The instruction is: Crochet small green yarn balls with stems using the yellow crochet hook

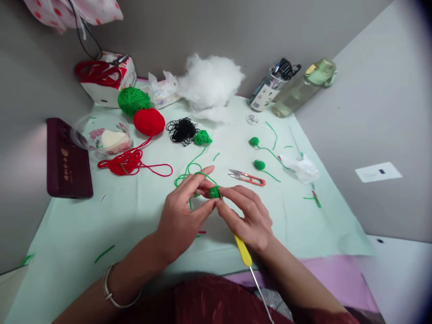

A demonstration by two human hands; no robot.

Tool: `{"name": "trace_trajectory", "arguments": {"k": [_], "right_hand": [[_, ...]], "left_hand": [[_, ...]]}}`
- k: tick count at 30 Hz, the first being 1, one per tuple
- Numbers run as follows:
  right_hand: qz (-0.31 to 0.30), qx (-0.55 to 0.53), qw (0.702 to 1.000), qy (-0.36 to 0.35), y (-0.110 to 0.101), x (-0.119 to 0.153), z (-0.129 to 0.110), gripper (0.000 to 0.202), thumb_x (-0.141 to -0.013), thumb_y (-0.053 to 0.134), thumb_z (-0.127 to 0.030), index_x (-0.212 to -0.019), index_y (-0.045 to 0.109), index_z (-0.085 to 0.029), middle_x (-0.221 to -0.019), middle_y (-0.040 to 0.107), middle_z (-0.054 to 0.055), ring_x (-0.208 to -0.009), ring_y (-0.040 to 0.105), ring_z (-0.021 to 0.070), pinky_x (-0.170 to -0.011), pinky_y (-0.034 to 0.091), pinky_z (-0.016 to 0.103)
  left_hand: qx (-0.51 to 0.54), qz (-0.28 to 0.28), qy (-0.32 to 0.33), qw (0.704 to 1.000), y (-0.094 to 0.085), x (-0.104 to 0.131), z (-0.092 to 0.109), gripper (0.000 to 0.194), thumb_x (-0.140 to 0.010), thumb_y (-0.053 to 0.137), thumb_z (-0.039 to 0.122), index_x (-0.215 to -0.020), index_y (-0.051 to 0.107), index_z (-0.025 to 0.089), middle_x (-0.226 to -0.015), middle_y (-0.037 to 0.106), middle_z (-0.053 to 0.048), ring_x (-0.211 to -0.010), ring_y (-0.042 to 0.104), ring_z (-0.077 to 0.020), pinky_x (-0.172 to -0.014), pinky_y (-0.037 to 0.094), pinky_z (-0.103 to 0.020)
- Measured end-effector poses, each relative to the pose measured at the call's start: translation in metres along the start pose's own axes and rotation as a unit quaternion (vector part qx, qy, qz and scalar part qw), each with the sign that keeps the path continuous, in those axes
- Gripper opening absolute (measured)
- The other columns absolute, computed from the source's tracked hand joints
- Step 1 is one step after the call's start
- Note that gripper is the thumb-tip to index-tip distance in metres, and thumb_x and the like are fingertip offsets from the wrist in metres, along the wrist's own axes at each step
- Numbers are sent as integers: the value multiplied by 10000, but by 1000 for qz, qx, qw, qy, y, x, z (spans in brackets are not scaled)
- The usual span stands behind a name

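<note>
Between the fingertips of my left hand (180, 216) is a small green crocheted piece (213, 192), pinched over the middle of the table. Green yarn (193, 168) runs from it across my left index finger to a small green yarn ball (202, 137). My right hand (248, 216) is closed around a crochet hook with a yellow handle (243, 252); its thin tip touches the green piece. The hook's other metal end points down toward my lap. Orange-handled thread snips (248, 177) lie just beyond my right hand. Two small green crocheted balls (259, 165) with yarn tails rest farther right.
A red yarn ball (149, 121), green yarn ball (134, 101), black yarn tangle (183, 131) and white stuffing (212, 81) stand at the back. A plastic bowl (101, 135) and maroon box (69, 157) are left. A water bottle (303, 87) and pen holder (270, 87) stand back right.
</note>
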State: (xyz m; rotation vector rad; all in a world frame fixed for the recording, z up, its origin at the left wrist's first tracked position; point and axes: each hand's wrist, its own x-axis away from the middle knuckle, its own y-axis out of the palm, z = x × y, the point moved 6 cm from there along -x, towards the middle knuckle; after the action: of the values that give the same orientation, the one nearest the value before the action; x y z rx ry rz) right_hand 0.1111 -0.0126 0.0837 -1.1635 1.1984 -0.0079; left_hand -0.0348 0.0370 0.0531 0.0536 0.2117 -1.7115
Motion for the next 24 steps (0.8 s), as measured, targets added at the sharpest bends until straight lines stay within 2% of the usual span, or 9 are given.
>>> {"name": "trace_trajectory", "arguments": {"k": [2,5,10,15,19,22,24], "right_hand": [[28,-23,999,6,-3,2,2,341,-900,747,-44,-1151,754,-273,-1168,789,93,-1065,737,251,-829,673,390],[49,-62,997,6,-4,1,5,365,-924,699,-28,-1222,752,-231,-1128,786,111,-1033,738,243,-796,673,369],[54,-189,976,99,-3,-3,20,393,-1010,591,-76,-1308,726,-292,-1055,782,55,-906,757,185,-724,648,316],[59,-58,996,25,-4,-4,5,402,-935,690,-45,-1256,767,-275,-977,756,68,-894,713,220,-755,648,355],[84,-51,995,-17,-3,-2,0,392,-925,683,-28,-1263,766,-209,-904,702,80,-809,676,209,-688,645,341],[82,-93,992,-1,-2,-1,6,425,-951,653,-43,-1303,746,-262,-874,692,60,-762,693,195,-644,644,328],[66,-106,992,26,-2,1,10,431,-970,643,-68,-1296,742,-332,-858,702,42,-784,721,201,-652,656,335]], "left_hand": [[14,8,-10,1000,-1,3,1,324,-902,747,219,-1225,740,239,-1044,743,-29,-897,701,-167,-900,600,-331],[24,18,-3,1000,-3,6,3,359,-923,760,267,-1280,724,250,-1077,745,-35,-944,711,-174,-939,596,-337],[57,-4,-27,998,-4,4,-1,513,-886,787,211,-1382,684,284,-987,734,7,-898,717,-153,-928,598,-303],[90,-12,-73,993,-2,5,-6,605,-886,798,267,-1468,634,276,-967,718,13,-875,690,-145,-912,585,-289],[120,-34,-79,989,4,9,-5,625,-909,784,270,-1508,604,280,-1026,719,-11,-950,680,-162,-953,559,-307],[210,-47,-147,966,8,9,-10,722,-861,843,277,-1532,577,275,-1044,702,-18,-977,670,-167,-942,556,-303],[290,-63,-216,930,14,10,-16,775,-803,894,279,-1516,592,264,-1023,681,-15,-947,663,-160,-883,563,-284]]}}
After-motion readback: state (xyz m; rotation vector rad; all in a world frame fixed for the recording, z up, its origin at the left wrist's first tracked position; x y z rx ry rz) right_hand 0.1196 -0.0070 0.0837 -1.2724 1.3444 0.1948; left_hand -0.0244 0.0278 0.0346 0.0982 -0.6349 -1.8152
